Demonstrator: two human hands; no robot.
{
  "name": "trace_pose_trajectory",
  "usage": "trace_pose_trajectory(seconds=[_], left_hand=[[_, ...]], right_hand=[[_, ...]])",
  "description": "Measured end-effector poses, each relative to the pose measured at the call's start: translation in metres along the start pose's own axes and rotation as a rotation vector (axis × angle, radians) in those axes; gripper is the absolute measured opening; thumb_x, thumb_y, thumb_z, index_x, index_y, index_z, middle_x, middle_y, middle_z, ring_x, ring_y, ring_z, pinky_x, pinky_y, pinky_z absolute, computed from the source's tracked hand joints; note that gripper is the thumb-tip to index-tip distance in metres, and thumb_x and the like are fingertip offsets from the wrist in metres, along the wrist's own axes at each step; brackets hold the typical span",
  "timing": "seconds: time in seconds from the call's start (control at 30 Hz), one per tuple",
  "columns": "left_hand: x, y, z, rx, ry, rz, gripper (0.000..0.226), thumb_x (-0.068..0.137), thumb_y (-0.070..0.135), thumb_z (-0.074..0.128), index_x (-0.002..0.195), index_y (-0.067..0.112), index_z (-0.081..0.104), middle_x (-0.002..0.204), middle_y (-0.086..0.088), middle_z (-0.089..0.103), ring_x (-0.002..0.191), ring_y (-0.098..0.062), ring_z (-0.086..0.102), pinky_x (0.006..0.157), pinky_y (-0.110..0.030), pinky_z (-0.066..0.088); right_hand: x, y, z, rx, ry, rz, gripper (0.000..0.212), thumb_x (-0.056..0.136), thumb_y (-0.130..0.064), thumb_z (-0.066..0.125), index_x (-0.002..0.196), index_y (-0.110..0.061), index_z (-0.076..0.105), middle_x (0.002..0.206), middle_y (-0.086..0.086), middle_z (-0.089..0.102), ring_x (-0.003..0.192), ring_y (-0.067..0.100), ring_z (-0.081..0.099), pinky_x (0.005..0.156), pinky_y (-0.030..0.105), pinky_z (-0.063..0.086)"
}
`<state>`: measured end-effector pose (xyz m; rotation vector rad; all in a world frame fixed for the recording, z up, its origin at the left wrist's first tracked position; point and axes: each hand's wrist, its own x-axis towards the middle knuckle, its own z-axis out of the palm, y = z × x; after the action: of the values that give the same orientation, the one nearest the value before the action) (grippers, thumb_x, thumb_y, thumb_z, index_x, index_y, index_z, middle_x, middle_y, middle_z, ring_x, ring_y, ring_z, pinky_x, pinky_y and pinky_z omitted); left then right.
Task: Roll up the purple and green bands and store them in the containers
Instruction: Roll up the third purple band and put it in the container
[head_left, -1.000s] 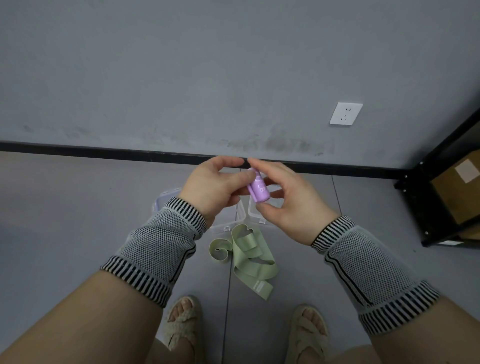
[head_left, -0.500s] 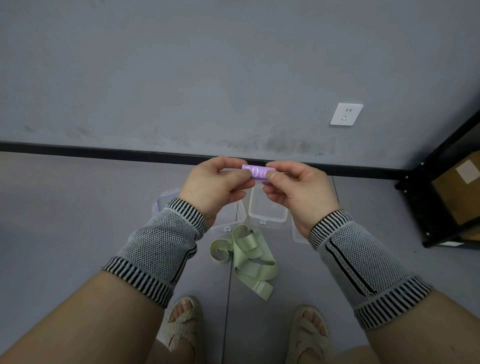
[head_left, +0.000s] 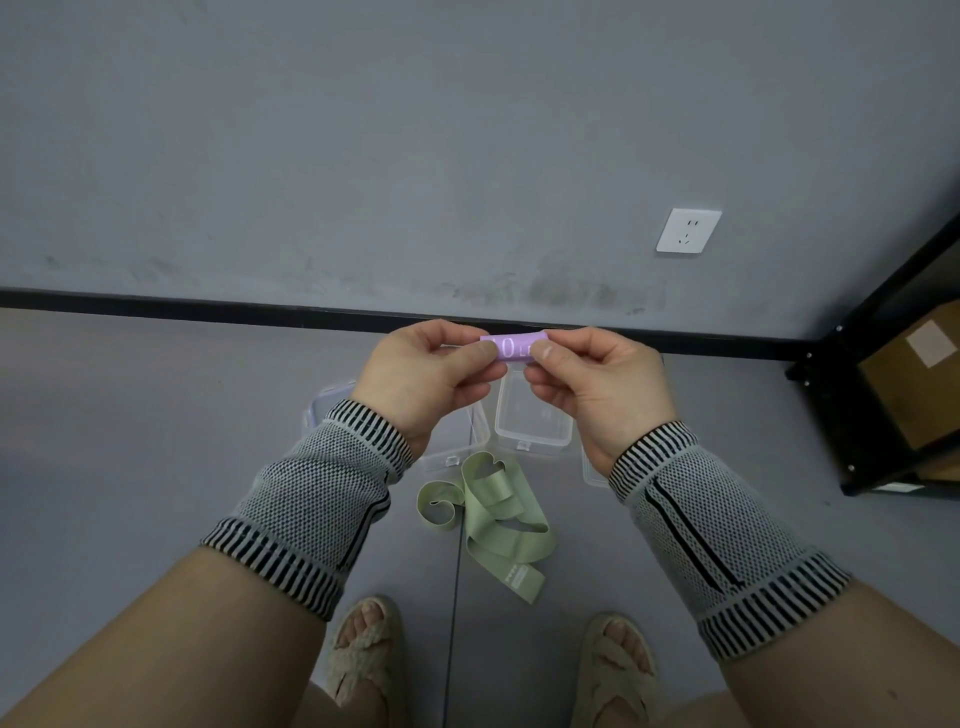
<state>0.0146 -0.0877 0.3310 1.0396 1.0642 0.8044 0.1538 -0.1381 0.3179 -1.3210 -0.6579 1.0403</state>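
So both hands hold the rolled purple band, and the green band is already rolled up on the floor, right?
Not quite. The head view shows the green band lying loose and unrolled on the floor. Left hand and right hand do hold the rolled purple band.

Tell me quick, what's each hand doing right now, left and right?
Left hand: closed, pinching the left end of the rolled purple band.
Right hand: closed, pinching the right end of the same band.

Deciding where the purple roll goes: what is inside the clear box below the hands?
The clear box looks empty where visible; its far end is hidden behind the right hand gripping the purple roll.
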Motion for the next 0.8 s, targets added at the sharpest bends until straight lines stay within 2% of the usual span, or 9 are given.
trace_pose_trajectory(seconds=[0.27,0.37,0.53,0.73,0.8], left_hand=[[-0.001,0.003,-0.001,-0.021,0.038,0.058,0.005,0.086,0.003,0.063,0.087,0.007,0.062,0.078,-0.007,0.070,0.070,-0.010,0.069,0.066,-0.021,0.056],[-0.003,0.003,0.000,0.052,0.082,0.142,0.006,0.085,0.004,0.066,0.088,0.009,0.065,0.080,-0.007,0.070,0.071,-0.011,0.070,0.067,-0.022,0.057],[-0.011,-0.002,0.000,0.247,0.181,0.343,0.022,0.083,0.006,0.067,0.097,0.022,0.064,0.081,0.002,0.070,0.073,-0.008,0.070,0.071,-0.023,0.057],[-0.007,0.002,-0.014,0.250,0.233,0.396,0.016,0.084,0.006,0.067,0.091,0.019,0.068,0.081,0.004,0.070,0.072,-0.003,0.068,0.072,-0.018,0.055],[0.001,0.006,-0.020,0.256,0.225,0.377,0.016,0.084,0.005,0.067,0.090,0.020,0.068,0.080,0.003,0.070,0.070,-0.002,0.068,0.071,-0.017,0.054]], right_hand=[[0.003,0.002,0.004,0.023,0.010,0.002,0.010,0.083,-0.009,0.070,0.091,-0.014,0.071,0.070,0.002,0.069,0.066,0.012,0.063,0.068,0.025,0.054],[0.002,0.003,0.008,-0.004,0.051,-0.039,0.010,0.082,-0.009,0.071,0.089,-0.015,0.071,0.067,-0.001,0.068,0.064,0.010,0.062,0.066,0.024,0.052],[-0.006,0.003,0.017,-0.015,0.122,-0.093,0.009,0.082,-0.010,0.071,0.088,-0.016,0.070,0.069,0.001,0.068,0.066,0.012,0.063,0.068,0.026,0.054],[-0.007,0.000,0.036,-0.035,0.095,-0.130,0.013,0.081,-0.010,0.072,0.086,-0.022,0.069,0.069,-0.003,0.069,0.066,0.008,0.064,0.068,0.023,0.057],[0.001,0.001,0.042,-0.060,0.097,-0.124,0.012,0.081,-0.009,0.072,0.090,-0.017,0.070,0.069,-0.002,0.068,0.064,0.008,0.063,0.067,0.023,0.056]])
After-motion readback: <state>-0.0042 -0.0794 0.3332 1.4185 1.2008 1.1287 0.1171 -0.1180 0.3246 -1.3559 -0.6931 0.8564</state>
